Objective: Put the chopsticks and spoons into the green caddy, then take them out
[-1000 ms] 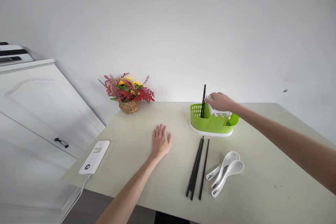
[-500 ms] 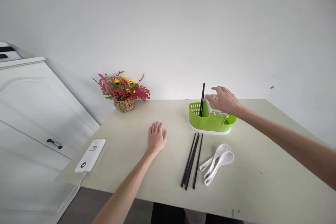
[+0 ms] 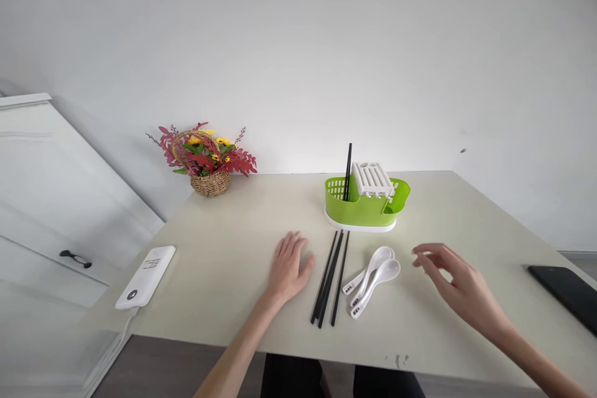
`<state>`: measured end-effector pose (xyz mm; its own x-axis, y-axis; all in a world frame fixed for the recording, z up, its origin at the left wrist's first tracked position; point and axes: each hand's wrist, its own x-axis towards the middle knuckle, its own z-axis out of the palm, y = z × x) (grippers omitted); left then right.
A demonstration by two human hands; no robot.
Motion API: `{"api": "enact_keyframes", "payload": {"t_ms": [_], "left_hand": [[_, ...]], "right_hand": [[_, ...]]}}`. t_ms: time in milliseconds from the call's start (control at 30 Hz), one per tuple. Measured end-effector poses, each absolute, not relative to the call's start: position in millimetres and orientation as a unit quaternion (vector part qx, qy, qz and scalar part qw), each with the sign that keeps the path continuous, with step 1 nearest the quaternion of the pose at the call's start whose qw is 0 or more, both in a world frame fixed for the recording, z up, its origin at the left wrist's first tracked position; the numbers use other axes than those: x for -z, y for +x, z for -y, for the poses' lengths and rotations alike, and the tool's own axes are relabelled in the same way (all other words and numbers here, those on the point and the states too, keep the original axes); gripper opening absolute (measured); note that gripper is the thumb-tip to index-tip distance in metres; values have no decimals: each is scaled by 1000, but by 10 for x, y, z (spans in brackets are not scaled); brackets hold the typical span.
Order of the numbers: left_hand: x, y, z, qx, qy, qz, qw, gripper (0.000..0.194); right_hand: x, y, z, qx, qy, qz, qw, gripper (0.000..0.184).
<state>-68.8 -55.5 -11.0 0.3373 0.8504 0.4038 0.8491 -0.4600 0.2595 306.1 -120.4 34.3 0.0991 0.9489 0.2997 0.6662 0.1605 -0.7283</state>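
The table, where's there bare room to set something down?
Bare patches on the table: the left side, between the white device and the left hand; the back, between the flower basket and green holder; and the far right, beyond the right hand and phone. It's crowded in front of the green holder, where chopsticks and spoons lie close together.

spoons (image 3: 383, 272): glossy white | holder (image 3: 368, 208): green plastic | chopsticks (image 3: 330, 280): matt black
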Motion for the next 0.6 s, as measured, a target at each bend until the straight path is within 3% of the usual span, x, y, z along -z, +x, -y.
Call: {"api": "enact_keyframes", "payload": {"t_ms": [200, 600], "left_hand": [[-23, -394, 844, -279, 839, -463, 65, 30], [-41, -398, 863, -278, 839, -461, 80, 19]], "right_hand": [[175, 3079, 1412, -315, -662, 522, 435, 42], [265, 2990, 1504, -288, -700, 495, 426, 41]]}}
